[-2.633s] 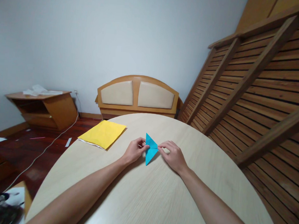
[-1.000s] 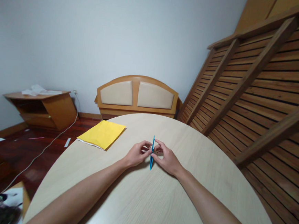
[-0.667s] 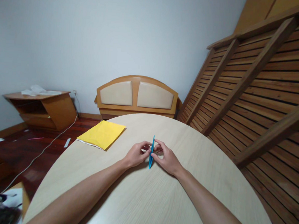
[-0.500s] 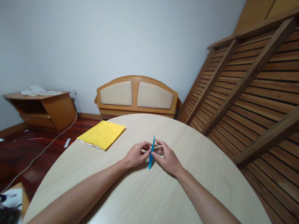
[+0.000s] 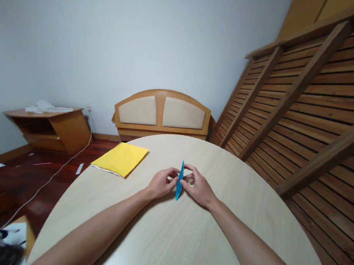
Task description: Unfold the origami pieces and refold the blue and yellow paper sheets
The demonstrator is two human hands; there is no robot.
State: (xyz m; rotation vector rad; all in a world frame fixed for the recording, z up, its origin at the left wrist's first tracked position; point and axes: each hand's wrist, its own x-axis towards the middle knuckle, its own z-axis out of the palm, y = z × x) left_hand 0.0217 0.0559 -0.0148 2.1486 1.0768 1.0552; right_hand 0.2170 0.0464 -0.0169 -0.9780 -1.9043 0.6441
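A narrow piece of folded blue paper [image 5: 179, 186] stands on edge between my two hands, above the middle of the round table [image 5: 187, 239]. My left hand [image 5: 162, 183] grips it from the left, thumb and fingers at its side. From the right, my right hand [image 5: 197, 187] pinches it too, with the thumb on the near part and the fingers farther back. Some fingertips are hidden behind the paper. A stack of yellow paper [image 5: 121, 159] with a white layer showing under its near edge lies to the left of my left hand.
Beyond the table stands a wooden headboard [image 5: 160, 128] with cream panels. Slatted wooden frames [image 5: 289, 112] lean along the right. At the left are a low cabinet [image 5: 63, 129] with papers on top and a white cable [image 5: 50, 178] across the dark floor.
The blue paper has opened or turned very slightly between my fingers. Both hands keep nearly the same place, and the yellow paper has not moved.
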